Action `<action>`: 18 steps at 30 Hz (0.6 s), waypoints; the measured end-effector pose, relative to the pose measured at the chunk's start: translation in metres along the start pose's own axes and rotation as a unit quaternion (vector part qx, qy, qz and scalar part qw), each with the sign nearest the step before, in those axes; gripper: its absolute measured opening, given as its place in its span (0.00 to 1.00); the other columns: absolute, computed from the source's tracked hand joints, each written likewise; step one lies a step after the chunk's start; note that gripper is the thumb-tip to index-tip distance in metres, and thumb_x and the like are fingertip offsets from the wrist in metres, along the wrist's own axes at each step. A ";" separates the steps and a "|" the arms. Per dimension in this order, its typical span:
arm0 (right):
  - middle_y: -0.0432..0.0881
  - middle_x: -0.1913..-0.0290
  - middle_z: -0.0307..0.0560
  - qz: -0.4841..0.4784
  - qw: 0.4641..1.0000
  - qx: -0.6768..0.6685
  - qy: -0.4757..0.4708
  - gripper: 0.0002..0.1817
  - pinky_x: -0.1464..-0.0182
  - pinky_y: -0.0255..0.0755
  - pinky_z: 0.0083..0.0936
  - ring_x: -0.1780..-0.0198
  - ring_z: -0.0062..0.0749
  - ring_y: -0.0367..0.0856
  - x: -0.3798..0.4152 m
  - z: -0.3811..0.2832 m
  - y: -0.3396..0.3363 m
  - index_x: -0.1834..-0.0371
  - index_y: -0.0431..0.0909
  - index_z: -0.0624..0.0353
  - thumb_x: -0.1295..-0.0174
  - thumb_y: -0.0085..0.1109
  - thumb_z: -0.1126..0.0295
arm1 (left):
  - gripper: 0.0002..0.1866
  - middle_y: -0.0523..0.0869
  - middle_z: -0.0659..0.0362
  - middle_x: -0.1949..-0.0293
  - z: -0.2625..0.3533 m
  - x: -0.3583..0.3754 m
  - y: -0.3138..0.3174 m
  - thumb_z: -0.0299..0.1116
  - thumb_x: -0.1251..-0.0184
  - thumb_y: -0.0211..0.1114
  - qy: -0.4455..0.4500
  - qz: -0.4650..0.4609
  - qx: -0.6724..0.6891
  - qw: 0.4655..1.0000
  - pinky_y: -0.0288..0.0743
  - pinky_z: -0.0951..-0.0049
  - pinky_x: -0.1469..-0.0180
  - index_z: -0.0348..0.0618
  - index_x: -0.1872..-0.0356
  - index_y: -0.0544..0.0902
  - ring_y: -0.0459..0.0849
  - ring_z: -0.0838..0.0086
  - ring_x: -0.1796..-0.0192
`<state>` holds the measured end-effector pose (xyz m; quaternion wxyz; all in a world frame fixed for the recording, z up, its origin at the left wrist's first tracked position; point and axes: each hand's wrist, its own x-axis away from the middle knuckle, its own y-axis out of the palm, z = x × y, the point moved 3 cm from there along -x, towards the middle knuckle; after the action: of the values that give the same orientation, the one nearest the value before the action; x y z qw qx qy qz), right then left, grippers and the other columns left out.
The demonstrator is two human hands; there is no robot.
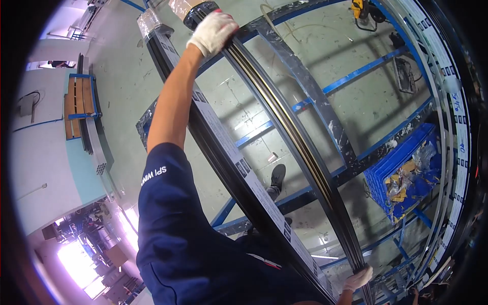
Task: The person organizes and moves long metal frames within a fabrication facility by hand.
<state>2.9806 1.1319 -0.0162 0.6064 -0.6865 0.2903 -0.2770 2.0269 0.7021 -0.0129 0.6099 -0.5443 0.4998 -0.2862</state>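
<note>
My left hand (213, 33), in a white glove, is at the top, closed round a long dark profile (300, 140) just below its plastic-wrapped end (190, 9). Gold-coloured strips run along the middle of this profile. Far down at the lower right, my right hand (359, 279), also gloved, is closed on the same profile. Its fingers show only in part. A second black profile (223, 152) with a printed white film lies alongside, nearer my body, its end wrapped in clear plastic. Both profiles lie across a blue frame.
The blue frame (366, 73) has paint-spattered bars. A blue crate (378, 178) with scraps is at the right, beside more film-covered profiles (460, 132). A yellow tool (357, 10) lies at the top right. Shoes (277, 175) show below on the floor. A wooden-topped rack (81, 99) stands at the left.
</note>
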 end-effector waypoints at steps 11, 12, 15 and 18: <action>0.83 0.49 0.66 0.052 0.998 0.022 -0.005 0.22 0.40 0.69 0.54 0.46 0.67 0.80 0.004 -0.002 0.004 0.42 0.81 0.68 0.13 0.44 0.59 | 0.12 0.93 0.63 0.51 0.030 -0.013 -0.006 0.37 0.24 0.61 -0.077 -0.060 -0.184 0.978 0.71 0.39 0.25 0.58 0.48 0.90 0.88 0.61 0.38; 0.84 0.49 0.66 0.047 0.999 0.017 0.012 0.21 0.39 0.70 0.53 0.46 0.67 0.80 0.005 0.005 0.008 0.41 0.81 0.68 0.13 0.46 0.60 | 0.11 0.92 0.64 0.54 0.058 -0.016 -0.011 0.38 0.23 0.61 -0.087 -0.088 -0.174 0.977 0.69 0.37 0.24 0.60 0.48 0.90 0.89 0.63 0.39; 0.86 0.46 0.64 0.043 0.998 0.051 0.014 0.16 0.35 0.71 0.53 0.43 0.65 0.82 0.012 0.015 0.017 0.40 0.82 0.68 0.15 0.52 0.65 | 0.11 0.89 0.58 0.60 0.183 -0.032 -0.052 0.45 0.22 0.62 -0.070 -0.159 -0.014 0.985 0.69 0.39 0.25 0.58 0.53 0.90 0.88 0.58 0.47; 0.87 0.41 0.60 -0.036 0.987 0.145 -0.052 0.17 0.31 0.74 0.49 0.37 0.57 0.85 -0.028 -0.066 0.002 0.38 0.84 0.65 0.13 0.49 0.66 | 0.17 0.87 0.54 0.63 0.322 -0.040 -0.068 0.51 0.18 0.60 0.005 -0.162 0.112 0.980 0.70 0.41 0.26 0.51 0.57 0.90 0.87 0.56 0.51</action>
<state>2.9132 1.1086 -0.0117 0.7037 -0.6143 0.1905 -0.3019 2.3233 0.8428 0.0336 0.6103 -0.5446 0.3731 -0.4379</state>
